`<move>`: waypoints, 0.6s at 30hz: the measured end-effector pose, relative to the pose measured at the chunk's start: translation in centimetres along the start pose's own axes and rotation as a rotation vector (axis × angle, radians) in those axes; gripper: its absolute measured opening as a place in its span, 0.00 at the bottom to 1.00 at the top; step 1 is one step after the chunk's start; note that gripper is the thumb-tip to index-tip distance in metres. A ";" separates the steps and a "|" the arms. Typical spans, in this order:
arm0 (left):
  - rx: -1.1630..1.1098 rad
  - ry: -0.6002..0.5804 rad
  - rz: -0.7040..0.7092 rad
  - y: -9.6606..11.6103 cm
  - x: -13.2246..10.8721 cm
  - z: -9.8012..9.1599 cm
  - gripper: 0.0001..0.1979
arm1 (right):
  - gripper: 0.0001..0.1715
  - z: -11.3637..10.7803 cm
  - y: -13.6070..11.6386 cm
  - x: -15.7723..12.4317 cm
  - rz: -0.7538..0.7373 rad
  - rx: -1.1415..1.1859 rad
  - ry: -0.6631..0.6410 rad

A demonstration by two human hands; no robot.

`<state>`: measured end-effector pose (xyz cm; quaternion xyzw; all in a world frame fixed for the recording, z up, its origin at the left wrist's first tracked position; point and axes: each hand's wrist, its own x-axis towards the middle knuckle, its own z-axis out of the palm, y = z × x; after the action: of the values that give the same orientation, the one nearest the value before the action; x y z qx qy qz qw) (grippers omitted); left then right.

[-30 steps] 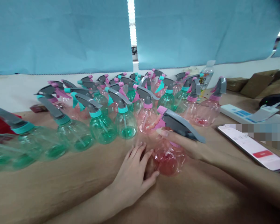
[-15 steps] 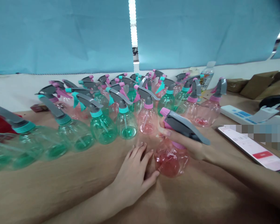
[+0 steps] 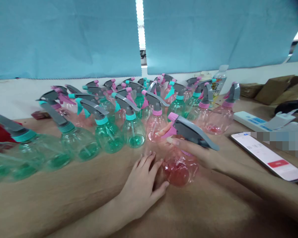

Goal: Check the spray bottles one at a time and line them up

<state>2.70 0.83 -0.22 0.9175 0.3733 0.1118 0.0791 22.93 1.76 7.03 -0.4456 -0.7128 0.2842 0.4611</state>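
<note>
My right hand (image 3: 201,153) grips the neck of a pink spray bottle (image 3: 179,168) that stands on the brown table (image 3: 64,195), under its grey and pink trigger head (image 3: 188,130). A finger rests by the pink trigger. My left hand (image 3: 142,183) lies flat on the table, fingers stretched out, its thumb touching the bottle's round base. Just behind stands a crowd of several green spray bottles (image 3: 108,132) and pink spray bottles (image 3: 156,124).
A phone (image 3: 268,158) with a lit screen lies on the table to the right. Behind it are a white power strip (image 3: 253,120) and cardboard boxes (image 3: 275,87). Blue curtains (image 3: 64,36) hang at the back. More green bottles (image 3: 27,148) lie at the left edge.
The pink bottle's trigger head dipped slightly and my right finger moved out onto the pink trigger. The left hand has stayed put.
</note>
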 end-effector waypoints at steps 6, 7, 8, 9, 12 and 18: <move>0.007 0.014 0.004 -0.1 -0.1 0.1 0.23 | 0.24 0.2 0.3 0.0 -0.015 0.038 0.027; 0.008 0.013 0.005 -0.1 -0.1 0.2 0.23 | 0.24 0.3 0.4 0.0 -0.019 0.041 0.038; 0.009 0.011 0.005 -0.1 -0.2 0.2 0.23 | 0.25 0.3 0.5 0.0 -0.014 0.039 0.050; 0.009 0.009 0.005 -0.1 -0.2 0.2 0.23 | 0.25 0.3 0.7 0.0 -0.009 0.041 0.064; 0.006 0.005 0.007 -0.1 -0.1 0.1 0.24 | 0.24 0.4 1.2 -0.2 0.004 0.088 0.076; 0.008 0.000 0.001 -0.1 0.0 0.1 0.24 | 0.21 0.5 1.2 -0.2 0.017 0.126 0.045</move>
<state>2.66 0.88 -0.38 0.9180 0.3734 0.1106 0.0755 22.98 2.10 5.72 -0.4280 -0.6789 0.3224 0.5019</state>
